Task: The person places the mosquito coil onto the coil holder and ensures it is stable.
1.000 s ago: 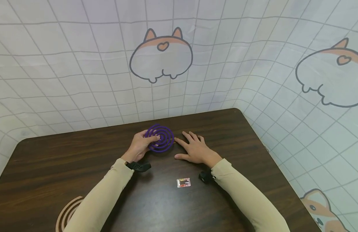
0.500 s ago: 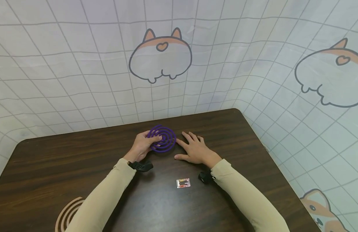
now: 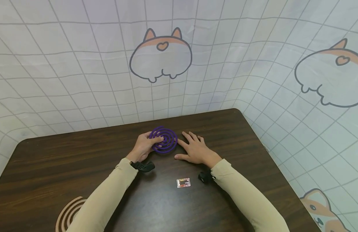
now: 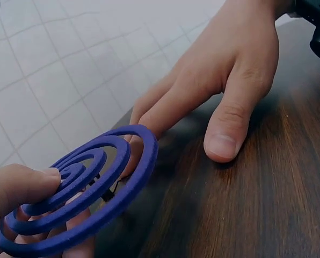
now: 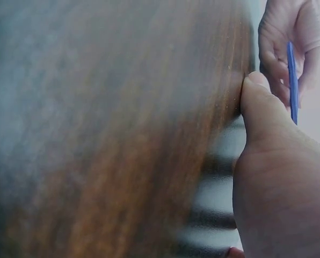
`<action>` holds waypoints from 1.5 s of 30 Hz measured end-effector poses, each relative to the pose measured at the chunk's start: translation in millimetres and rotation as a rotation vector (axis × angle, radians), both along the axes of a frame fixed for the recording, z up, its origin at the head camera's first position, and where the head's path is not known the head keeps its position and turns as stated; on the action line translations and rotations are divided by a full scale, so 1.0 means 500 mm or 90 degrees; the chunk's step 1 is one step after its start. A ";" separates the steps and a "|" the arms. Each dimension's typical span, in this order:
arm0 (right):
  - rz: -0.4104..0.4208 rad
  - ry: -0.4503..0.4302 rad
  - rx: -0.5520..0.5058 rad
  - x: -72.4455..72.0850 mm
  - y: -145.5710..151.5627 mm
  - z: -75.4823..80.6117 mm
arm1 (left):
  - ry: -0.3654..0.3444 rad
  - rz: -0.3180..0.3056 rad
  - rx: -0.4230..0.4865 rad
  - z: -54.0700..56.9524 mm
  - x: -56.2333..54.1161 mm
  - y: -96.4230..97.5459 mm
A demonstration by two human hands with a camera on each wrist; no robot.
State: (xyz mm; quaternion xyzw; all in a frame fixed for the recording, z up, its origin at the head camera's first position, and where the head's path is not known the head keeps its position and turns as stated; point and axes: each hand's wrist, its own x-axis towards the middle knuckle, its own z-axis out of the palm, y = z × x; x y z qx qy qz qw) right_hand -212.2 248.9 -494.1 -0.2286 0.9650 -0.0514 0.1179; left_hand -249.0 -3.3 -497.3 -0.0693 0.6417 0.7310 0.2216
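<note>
My left hand (image 3: 142, 146) pinches a purple mosquito coil (image 3: 166, 140), thumb on top near its centre and fingers beneath. In the left wrist view the coil (image 4: 144, 161) is tilted, raised over the table. Through its rings a small dark, thin piece (image 4: 107, 194) shows by the fingertips of my right hand, partly hidden. My right hand (image 3: 196, 152) rests on the table, fingers spread, its index fingertip right at the coil's edge. The right wrist view shows the coil edge-on as a thin blue strip (image 5: 292, 80), behind the right thumb.
A small clear packet with red and yellow print (image 3: 183, 182) lies on the dark wooden table (image 3: 155, 206) between the forearms. At the lower left, a beige spiral coil (image 3: 64, 216) is partly covered by the left sleeve. White grid-patterned curtains (image 3: 109, 80) hang beyond the table's back and right edges.
My left hand has shifted slightly to the right with the purple mosquito coil, which now overlaps the right index fingertip more closely. The right hand has stayed in place.
</note>
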 end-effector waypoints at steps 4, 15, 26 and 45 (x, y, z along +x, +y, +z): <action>-0.003 0.004 0.002 -0.003 -0.001 -0.001 | 0.004 0.002 0.001 0.003 -0.001 0.008; -0.002 -0.001 0.003 -0.006 -0.003 -0.002 | 0.008 0.004 0.011 0.001 -0.004 0.021; -0.003 -0.004 0.009 -0.005 -0.005 0.000 | 0.008 0.006 0.006 0.002 -0.005 0.024; -0.011 -0.003 0.010 -0.001 -0.004 -0.005 | 0.018 0.008 -0.054 -0.003 -0.012 0.031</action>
